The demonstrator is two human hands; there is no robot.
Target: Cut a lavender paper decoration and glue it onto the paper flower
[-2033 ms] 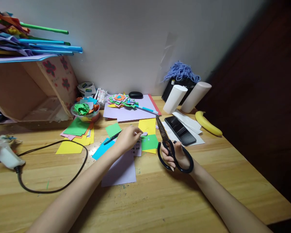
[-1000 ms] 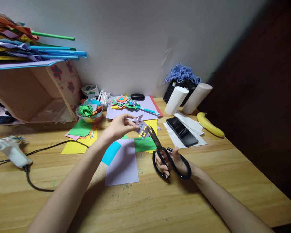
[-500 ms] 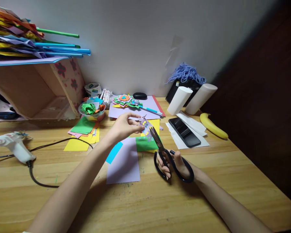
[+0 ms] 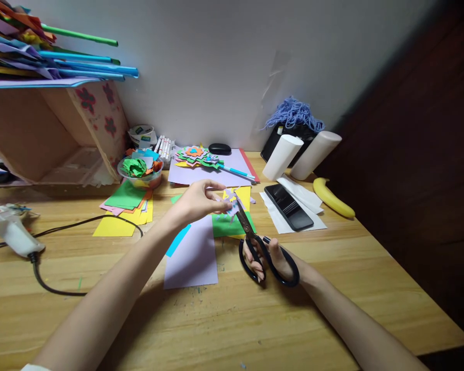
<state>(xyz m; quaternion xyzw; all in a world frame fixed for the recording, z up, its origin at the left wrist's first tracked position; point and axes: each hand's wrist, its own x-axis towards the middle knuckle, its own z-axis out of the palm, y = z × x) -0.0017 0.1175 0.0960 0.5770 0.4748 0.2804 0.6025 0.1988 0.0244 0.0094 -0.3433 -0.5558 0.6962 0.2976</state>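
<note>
Left hand (image 4: 198, 201) pinches the cutout (image 4: 231, 197) above the tabletop (image 4: 224, 330), well in from its right edge, and could be nicked if the scissors (image 4: 247, 226), gripped by the right hand (image 4: 280, 259), slip.

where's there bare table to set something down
Widest is the near tabletop between left forearm and right forearm, below the front purple sheet, bare but for specks. Another patch lies between the right forearm, phone, banana and table's right edge. It's crowded along the wall, from the bowl of scraps to the pale rolls, and around the scissors and cut paper.
</note>
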